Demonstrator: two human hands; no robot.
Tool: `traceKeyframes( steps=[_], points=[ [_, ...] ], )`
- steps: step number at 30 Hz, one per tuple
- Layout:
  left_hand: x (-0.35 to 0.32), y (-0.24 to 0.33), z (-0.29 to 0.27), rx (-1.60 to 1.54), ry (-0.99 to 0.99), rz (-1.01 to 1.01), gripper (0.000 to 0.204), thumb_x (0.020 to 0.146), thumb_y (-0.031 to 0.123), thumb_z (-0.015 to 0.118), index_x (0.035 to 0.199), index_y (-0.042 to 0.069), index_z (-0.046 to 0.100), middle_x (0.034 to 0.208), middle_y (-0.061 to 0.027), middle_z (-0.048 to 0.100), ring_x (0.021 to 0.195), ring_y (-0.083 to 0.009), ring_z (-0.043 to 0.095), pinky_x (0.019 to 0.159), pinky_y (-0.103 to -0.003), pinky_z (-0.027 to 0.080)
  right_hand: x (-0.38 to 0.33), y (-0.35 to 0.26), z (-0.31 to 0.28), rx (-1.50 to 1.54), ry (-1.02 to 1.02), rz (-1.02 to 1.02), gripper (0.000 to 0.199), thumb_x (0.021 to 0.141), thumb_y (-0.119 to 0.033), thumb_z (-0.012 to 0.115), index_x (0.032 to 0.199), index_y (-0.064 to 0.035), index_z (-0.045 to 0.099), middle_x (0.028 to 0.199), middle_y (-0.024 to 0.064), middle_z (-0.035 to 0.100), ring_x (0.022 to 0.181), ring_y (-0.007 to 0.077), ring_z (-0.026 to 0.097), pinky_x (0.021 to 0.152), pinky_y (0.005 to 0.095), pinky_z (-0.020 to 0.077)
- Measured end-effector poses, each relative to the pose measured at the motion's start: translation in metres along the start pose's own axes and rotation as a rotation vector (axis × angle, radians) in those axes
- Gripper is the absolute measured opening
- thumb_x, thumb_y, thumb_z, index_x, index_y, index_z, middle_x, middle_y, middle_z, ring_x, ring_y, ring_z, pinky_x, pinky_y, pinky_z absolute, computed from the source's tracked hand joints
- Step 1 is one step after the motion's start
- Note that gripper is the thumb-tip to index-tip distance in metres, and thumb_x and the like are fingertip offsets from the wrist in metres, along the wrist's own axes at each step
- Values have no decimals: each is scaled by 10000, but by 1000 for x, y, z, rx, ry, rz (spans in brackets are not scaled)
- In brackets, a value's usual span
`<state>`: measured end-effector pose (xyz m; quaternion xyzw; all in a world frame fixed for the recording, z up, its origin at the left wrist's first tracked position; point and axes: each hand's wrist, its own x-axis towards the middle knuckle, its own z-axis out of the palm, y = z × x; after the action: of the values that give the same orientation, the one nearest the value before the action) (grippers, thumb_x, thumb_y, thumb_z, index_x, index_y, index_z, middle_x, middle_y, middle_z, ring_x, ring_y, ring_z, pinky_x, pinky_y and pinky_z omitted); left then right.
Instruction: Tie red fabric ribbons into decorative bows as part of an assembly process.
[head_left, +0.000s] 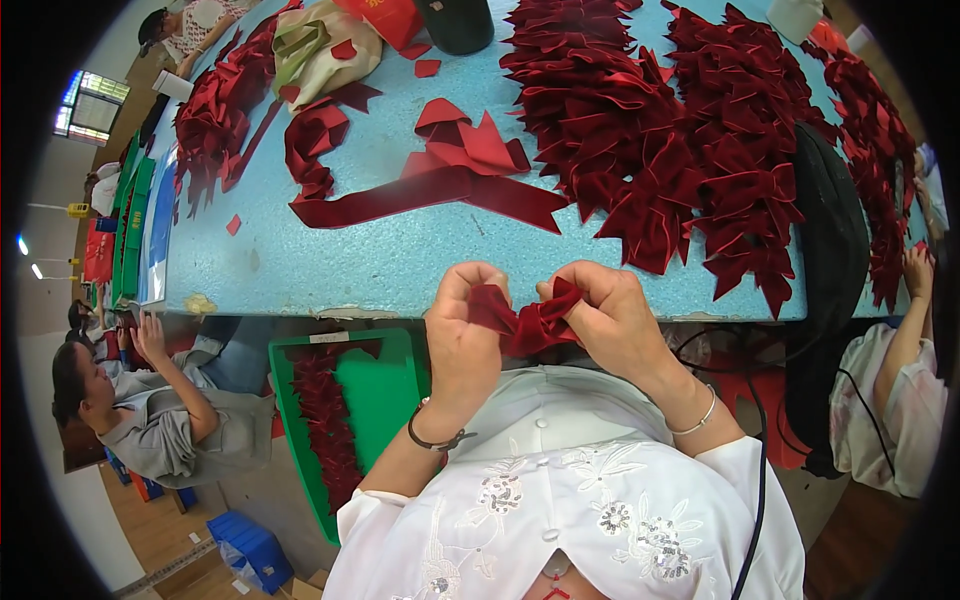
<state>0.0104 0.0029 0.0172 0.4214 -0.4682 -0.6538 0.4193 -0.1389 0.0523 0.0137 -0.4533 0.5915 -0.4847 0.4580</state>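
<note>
The left hand [467, 335] and the right hand [615, 318] pinch a dark red bow [532, 328] between them, just before the near edge of the blue bench [400, 265]. Below this edge, a green crate [388, 400] contains red pieces. Loose ribbon [385, 203] lies farther in; piled bows [600, 120] stretch toward the far edge, near a dark container [458, 25].

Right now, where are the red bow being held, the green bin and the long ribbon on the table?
Red bow [527, 328]: head view, on its gathered middle.
Green bin [385, 405]: head view, on its bare inside.
Long ribbon [400, 199]: head view, on its stretched-out length.
</note>
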Motion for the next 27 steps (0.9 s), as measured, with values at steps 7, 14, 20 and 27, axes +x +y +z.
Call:
traceKeyframes(
  steps=[7, 14, 20, 27],
  points=[
    [-5, -3, -7, -105, -60, -147, 255, 951, 287, 500, 917, 38, 539, 644, 27, 481, 515, -18, 409, 438, -188, 314, 3, -4, 2, 139, -5, 128, 133, 859, -95, 602, 829, 33, 619, 662, 24, 627, 550, 18, 501, 432, 175, 346],
    [-10, -2, -7, -270, -141, -454, 416, 957, 441, 412, 868, 48, 513, 582, 5, 466, 391, -64, 298, 377, -218, 242, 3, -5, 3, 169, 24, 121, 110, 854, -61, 593, 848, 47, 616, 690, 49, 640, 558, 22, 511, 429, 171, 357],
    [-10, 4, -13, -325, -157, -670, 395, 956, 429, 425, 843, 58, 502, 571, 4, 426, 399, -77, 277, 384, -242, 210, 6, 9, 2, 44, 21, 6, 76, 833, -14, 579, 855, 53, 607, 735, 85, 665, 565, 50, 558, 447, 221, 421],
    [-16, 3, -23, -389, -188, -820, 352, 959, 386, 438, 768, 91, 448, 557, 28, 336, 428, -77, 253, 413, -253, 214, 2, 2, 1, -363, 11, -233, 88, 762, 40, 569, 848, 52, 581, 676, 96, 640, 553, 61, 581, 453, 269, 438]
  ],
)
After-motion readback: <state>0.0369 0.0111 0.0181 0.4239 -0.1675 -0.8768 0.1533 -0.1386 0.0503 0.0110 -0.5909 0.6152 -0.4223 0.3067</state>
